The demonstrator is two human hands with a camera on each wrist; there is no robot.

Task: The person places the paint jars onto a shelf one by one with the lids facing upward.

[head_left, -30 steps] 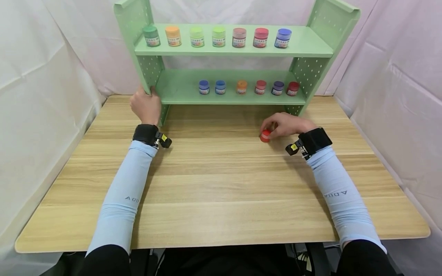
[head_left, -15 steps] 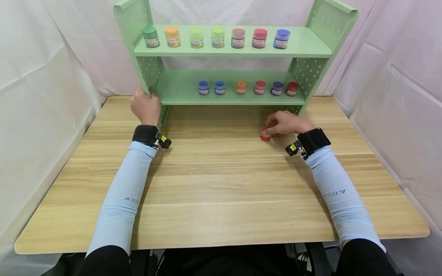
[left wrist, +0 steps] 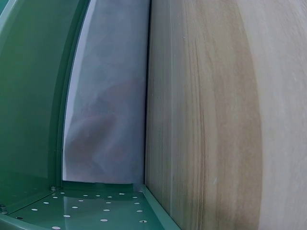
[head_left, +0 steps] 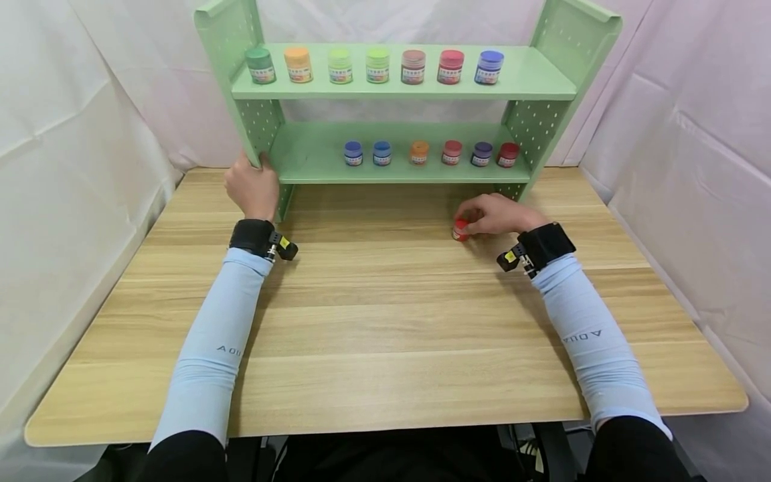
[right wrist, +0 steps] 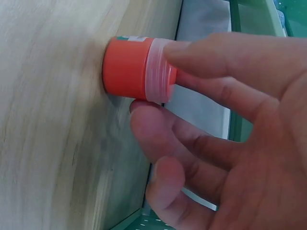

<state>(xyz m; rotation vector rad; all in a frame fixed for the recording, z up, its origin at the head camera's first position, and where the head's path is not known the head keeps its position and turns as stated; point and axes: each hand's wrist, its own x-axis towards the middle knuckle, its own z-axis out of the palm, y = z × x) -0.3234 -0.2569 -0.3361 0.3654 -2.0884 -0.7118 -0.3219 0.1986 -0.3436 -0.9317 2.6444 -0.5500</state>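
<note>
My left hand [head_left: 253,189] grips the front edge of the left side panel of a green two-tier shelf [head_left: 313,150]. That hand is out of its own wrist view, which shows the shelf's perforated side panel [left wrist: 91,211]. Down on the table, to the right, my right hand [head_left: 496,214] pinches a small red paint jar [head_left: 460,231] by its lid. In the right wrist view the thumb lies on the pale translucent lid [right wrist: 156,72], the other fingers curl around its far side, and the orange-red base [right wrist: 124,67] is close against the wood.
Several larger paint jars, such as a dark green one [head_left: 261,65] and a blue one [head_left: 488,68], stand along the upper board. Several smaller jars, among them an orange one [head_left: 419,153], line the lower board. Beneath is a wooden table [head_left: 385,335]; white cloth [head_left: 72,201] hangs around it.
The right fingers have closed around the red jar's lid, and the jar has shifted slightly up and left, its label now showing. The left hand keeps its hold on the shelf.
</note>
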